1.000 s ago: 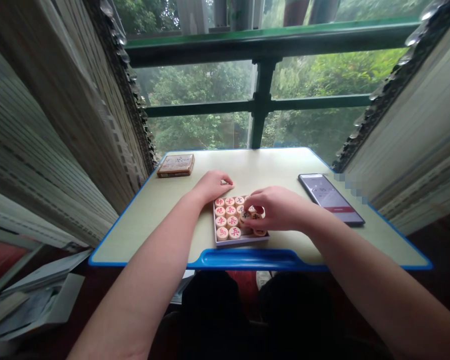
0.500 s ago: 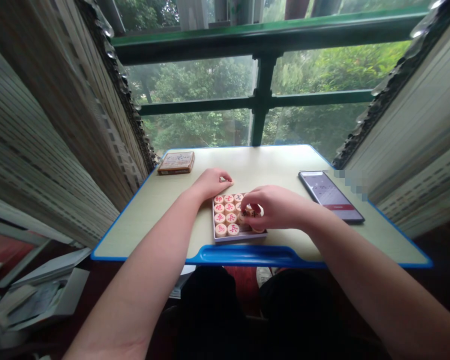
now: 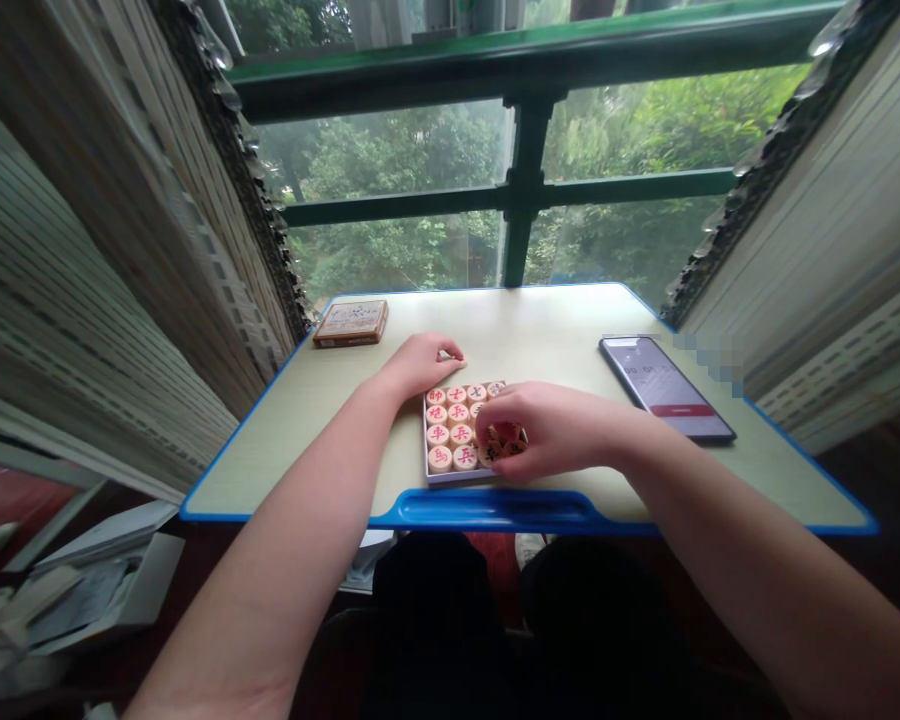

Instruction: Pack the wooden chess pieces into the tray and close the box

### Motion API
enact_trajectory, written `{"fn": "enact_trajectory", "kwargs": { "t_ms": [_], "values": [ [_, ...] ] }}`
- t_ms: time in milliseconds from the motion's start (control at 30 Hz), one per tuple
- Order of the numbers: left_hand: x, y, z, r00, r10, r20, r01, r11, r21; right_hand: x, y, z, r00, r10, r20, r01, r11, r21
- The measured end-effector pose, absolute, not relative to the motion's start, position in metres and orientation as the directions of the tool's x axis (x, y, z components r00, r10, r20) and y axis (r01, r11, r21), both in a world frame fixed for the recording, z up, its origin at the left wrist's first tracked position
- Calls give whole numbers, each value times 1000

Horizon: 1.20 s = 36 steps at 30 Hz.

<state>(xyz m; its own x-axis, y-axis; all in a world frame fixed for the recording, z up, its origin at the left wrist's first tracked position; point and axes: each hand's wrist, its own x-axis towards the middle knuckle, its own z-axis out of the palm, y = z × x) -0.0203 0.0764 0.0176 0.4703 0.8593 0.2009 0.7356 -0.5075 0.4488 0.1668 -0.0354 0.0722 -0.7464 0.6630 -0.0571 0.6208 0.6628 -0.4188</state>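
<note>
A shallow box (image 3: 426, 450) holds rows of round wooden Chinese chess pieces, with red characters on the left (image 3: 439, 435) and black ones on the right. My right hand (image 3: 532, 430) covers the box's right side. Its thumb and fingers are closed around a black-lettered Chinese chess piece (image 3: 489, 456) in the front row, beside a red one (image 3: 465, 457). Just behind the box, my left hand (image 3: 424, 362) rests on the table with curled fingers. Whatever may lie at its fingertips is too small to name.
A phone (image 3: 671, 390) lies at the right of the blue-edged table (image 3: 270, 440). At the back left is a flat brown box (image 3: 350, 323). A blue tray ledge (image 3: 495, 510) lines the front edge. Curtains hang at both sides, with a green-framed window behind.
My right hand has moved toward me, bringing the black-lettered piece down into the front row. A back-row piece at the right now shows. My left hand stays in place.
</note>
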Motion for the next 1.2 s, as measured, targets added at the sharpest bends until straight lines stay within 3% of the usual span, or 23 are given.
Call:
{"fn": "enact_trajectory", "kwargs": {
  "t_ms": [333,1200],
  "values": [
    [-21,79,14,470,858,209,729,-510,456,173,-28,69,-730,683,14,630,681,-374],
    [-20,79,15,476,854,209,734,-517,440,169,-21,60,-648,761,46,720,630,-290]
  ]
}}
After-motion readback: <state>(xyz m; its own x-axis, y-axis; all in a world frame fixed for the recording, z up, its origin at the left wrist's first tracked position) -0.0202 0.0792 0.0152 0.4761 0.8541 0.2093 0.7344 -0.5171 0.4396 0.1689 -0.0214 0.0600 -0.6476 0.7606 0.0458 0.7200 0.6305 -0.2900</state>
